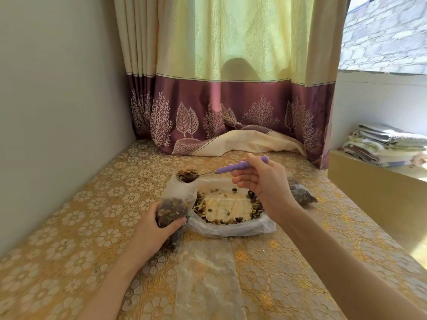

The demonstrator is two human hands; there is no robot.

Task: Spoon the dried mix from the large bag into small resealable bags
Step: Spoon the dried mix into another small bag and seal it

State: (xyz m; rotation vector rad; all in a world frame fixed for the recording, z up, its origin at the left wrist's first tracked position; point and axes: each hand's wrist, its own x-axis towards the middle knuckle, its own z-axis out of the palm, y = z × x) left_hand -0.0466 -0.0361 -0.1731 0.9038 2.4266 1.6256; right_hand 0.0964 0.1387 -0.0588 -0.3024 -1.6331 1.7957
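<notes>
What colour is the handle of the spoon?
Purple, with a ribbed shape; the spoon handle shows best in the head view.

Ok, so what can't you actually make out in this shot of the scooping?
Head view only:
- Filled bag behind the right hand: the wrist covers most of it, so its seal is hidden.
- Small bag in the left hand: fingers cover its bottom.
- Spoon: its bowl is buried under dried mix.
- Large bag: the right forearm hides its right rim.
- Folded cloths: cut off by the right edge.
</notes>
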